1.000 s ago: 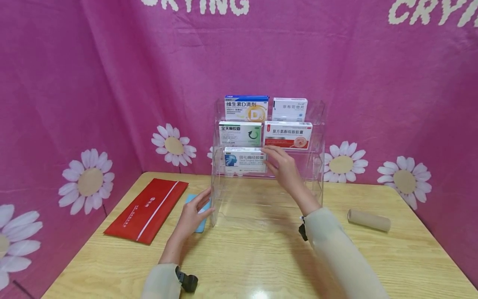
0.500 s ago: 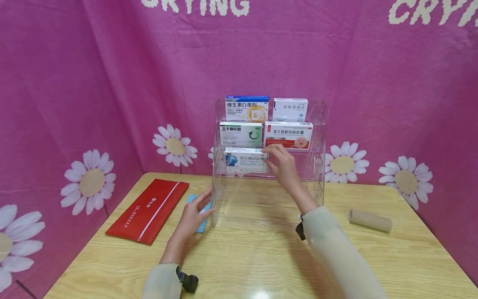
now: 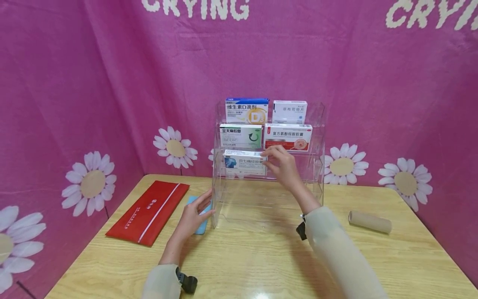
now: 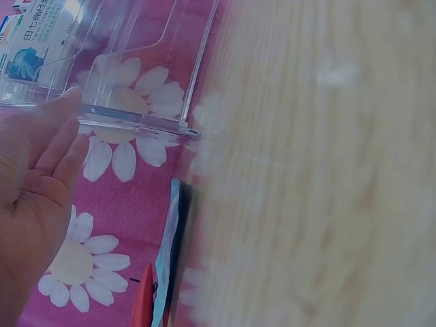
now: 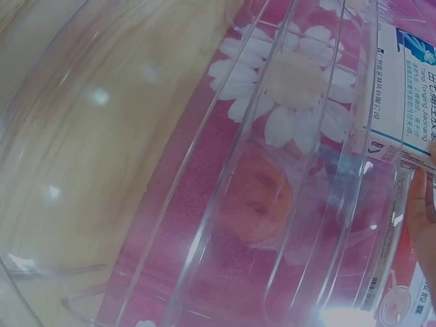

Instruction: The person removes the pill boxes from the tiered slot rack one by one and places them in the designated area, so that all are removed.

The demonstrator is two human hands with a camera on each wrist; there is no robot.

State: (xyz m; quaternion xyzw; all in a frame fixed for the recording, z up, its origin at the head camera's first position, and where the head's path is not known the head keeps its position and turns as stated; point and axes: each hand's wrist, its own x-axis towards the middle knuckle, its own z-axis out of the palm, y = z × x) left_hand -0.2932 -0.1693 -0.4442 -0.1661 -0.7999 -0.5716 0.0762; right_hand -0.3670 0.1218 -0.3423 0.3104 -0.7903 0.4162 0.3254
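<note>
Clear acrylic tiered rack point(image 3: 317, 124) at centre frame: right hand point(image 3: 282, 164) pinches the white-and-blue cardboard medicine box point(image 3: 244, 162); left hand point(image 3: 194, 216), grip relaxed, steadies the rack's side. Next, probably seat the box level.

Wooden table point(image 3: 261, 265) under me. Clear acrylic rack point(image 3: 317, 166) stands at its back centre; red envelope point(image 3: 149, 211) and blue card point(image 3: 203, 226) left of rack, cardboard tube point(image 3: 369, 221) right.
</note>
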